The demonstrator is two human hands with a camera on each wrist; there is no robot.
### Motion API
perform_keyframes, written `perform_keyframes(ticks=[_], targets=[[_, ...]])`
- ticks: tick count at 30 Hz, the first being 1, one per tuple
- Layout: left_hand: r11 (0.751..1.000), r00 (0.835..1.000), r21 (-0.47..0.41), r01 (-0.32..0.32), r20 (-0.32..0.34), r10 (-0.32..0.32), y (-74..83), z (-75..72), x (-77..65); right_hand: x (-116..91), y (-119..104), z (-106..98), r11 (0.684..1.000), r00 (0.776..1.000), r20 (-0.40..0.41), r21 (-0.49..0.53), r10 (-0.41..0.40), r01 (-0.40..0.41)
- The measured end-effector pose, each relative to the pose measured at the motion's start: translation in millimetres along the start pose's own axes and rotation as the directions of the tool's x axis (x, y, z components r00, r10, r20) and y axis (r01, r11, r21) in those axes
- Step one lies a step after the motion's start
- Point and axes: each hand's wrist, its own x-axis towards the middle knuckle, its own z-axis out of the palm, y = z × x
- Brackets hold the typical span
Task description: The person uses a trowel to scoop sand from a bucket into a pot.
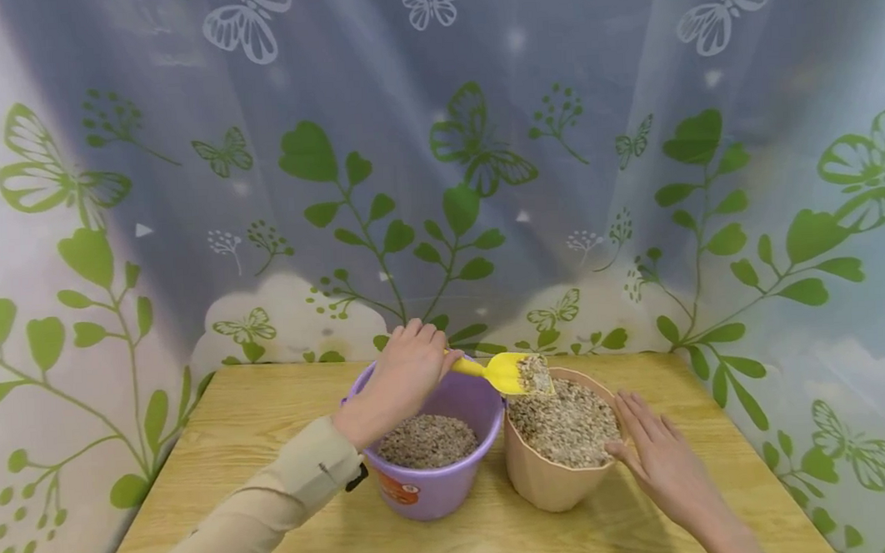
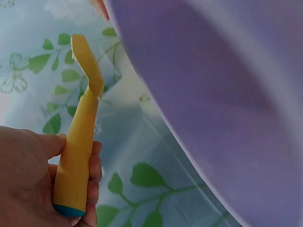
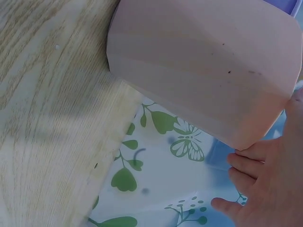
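Gripping a yellow shovel (image 1: 504,375) by its handle, the left hand (image 1: 405,368) is above the far part of the purple bucket (image 1: 445,495), with its fingers curled around. The shovel points to the right, and its blade, carrying some small grains, is over the far left rim of the peach-coloured pot (image 1: 552,481). In the head view the hand hides most of the handle; the left wrist view shows its blue-green end. There the blade is seen almost from its edge, so its load is hard to make out.

The right hand (image 1: 666,467) touches the right side of the pot, its fingers nearly straight and its thumb apart from them, at the rim. The right wrist view cuts this hand at the edge.

The pot is filled with grains (image 1: 570,424) close to its rim, and the bucket, just to its left, has grains (image 1: 429,442) lower inside. Both stand on the wooden bench (image 1: 226,438). The left forearm in its beige sleeve (image 1: 274,494) covers part of the bucket's left side. On the near wall of the bucket is a red sticker (image 1: 399,490), partly visible; its marks are too small to read.
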Motion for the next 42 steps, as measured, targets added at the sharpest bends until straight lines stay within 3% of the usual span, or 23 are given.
perform_keyframes(ticks=[11, 15, 21, 24, 34, 42], targets=[[0.981, 0.993, 0.157, -0.116, 0.047, 0.109, 35.3, 20.0, 39.1, 0, 1, 4, 1.000, 1.000, -0.003, -0.013, -0.004, 0.004], [0.969, 0.986, 0.191, -0.157, 0.085, 0.143, 46.2, 27.5, 46.9, 0, 1, 5, 1.000, 1.000, -0.006, -0.008, -0.006, 0.006], [0.943, 0.962, 0.232, -0.239, 0.191, 0.197, 62.1, 35.7, 54.5, -1, 2, 5, 1.000, 1.000, -0.002, -0.006, 0.005, -0.005], [0.932, 0.955, 0.252, -0.261, 0.211, 0.210, 67.2, 37.0, 56.3, -2, 2, 4, 1.000, 1.000, 0.000, -0.005, 0.007, -0.007], [0.918, 0.954, 0.277, -0.285, 0.173, 0.244, 60.7, 32.1, 55.6, -1, 1, 3, 1.000, 1.000, -0.003, -0.001, 0.006, -0.006], [0.822, 0.947, 0.473, -0.317, 0.103, 0.305, 48.6, 18.5, 56.2, -1, 1, 4, 1.000, 1.000, -0.008, 0.004, 0.012, -0.012]])
